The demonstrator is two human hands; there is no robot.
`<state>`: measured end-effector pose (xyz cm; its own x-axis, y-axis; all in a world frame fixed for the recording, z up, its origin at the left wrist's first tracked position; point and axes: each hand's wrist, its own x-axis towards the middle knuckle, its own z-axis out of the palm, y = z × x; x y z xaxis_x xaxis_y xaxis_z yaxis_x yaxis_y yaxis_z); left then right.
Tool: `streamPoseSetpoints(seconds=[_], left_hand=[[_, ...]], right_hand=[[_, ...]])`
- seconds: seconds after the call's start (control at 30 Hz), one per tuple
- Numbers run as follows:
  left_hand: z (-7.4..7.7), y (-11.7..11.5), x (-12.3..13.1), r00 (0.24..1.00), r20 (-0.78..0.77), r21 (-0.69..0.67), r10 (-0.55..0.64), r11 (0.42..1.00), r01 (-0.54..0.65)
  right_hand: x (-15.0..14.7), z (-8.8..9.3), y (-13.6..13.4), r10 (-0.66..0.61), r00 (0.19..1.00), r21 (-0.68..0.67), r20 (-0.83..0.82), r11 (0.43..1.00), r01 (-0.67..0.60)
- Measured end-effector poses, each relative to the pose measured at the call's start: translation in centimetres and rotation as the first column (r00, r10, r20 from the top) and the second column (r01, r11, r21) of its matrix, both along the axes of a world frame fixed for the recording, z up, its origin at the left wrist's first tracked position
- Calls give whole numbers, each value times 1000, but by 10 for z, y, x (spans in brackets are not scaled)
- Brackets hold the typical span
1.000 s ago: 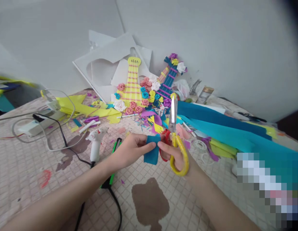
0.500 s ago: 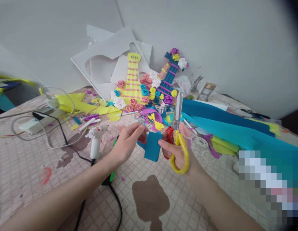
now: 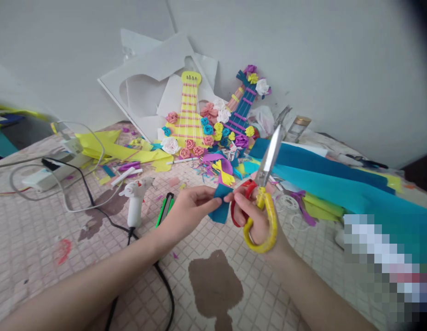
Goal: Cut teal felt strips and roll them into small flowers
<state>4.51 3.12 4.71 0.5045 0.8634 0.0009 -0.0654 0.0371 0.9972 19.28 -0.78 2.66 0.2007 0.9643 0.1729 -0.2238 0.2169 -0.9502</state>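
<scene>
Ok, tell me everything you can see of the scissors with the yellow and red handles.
The scissors with yellow and red plastic handles have silvery metal blades, shut together as far as shows, pointing up and tilted right. The right hand grips them: fingers through the yellow loop, the red loop by the thumb. That hand's fingertips also meet the small blue sheet piece pinched by the left hand; the blades touch nothing.

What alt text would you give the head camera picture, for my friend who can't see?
The left hand pinches a blue paper while the right hand holds yellow and red scissors, blades pointing up. Behind them on the tiled floor lie a glue gun, two paper guitars with flowers and blue sheets.
</scene>
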Motion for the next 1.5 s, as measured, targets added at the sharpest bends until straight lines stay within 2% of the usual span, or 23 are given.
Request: streamPoseSetpoints(seconds=[0.1, 0.3, 0.4, 0.53, 0.8, 0.9, 1.03, 1.13, 1.23, 1.33, 1.5], left_hand=[[0, 3, -1, 997, 37, -72, 69, 995, -66], [0, 1, 1, 997, 43, -128, 67, 990, -61], [2, 0, 1, 1000, 8, -114, 9, 993, -8], [6, -2, -1, 992, -8, -145, -126, 982, 124], [5, 1, -4, 982, -66, -165, -179, 972, 166], [7, 4, -5, 991, -58, -92, -124, 989, 119], [15, 5, -10, 999, 33, -14, 13, 1000, -12], [19, 5, -13, 989, 94, 26, 118, 992, -120], [22, 4, -14, 977, 115, 76, 182, 979, -191], [25, 3, -15, 967, 124, 127, 223, 963, -238], [27, 2, -16, 941, 108, 241, 319, 910, -337]], right_hand=[[3, -2, 2, -80, 996, -28, -46, 996, 79], [-1, 3, -1, -62, 998, -75, -12, 995, 61], [-5, 7, -3, -89, 996, -89, -8, 992, 88], [-5, 10, -5, -54, 998, -162, 24, 985, 57], [-4, 13, -6, -59, 997, -196, 57, 978, 69], [-3, 12, -6, -45, 998, -176, 52, 983, 54], [-6, 8, -10, 109, 992, -192, -56, 974, -118], [-11, 3, -14, 233, 961, -231, -147, 937, -263], [-16, 1, -17, 351, 919, -293, -180, 873, -390], [-22, 3, -19, 391, 912, -355, -127, 840, -409], [-28, 8, -25, 373, 925, -371, -74, 850, -373]])
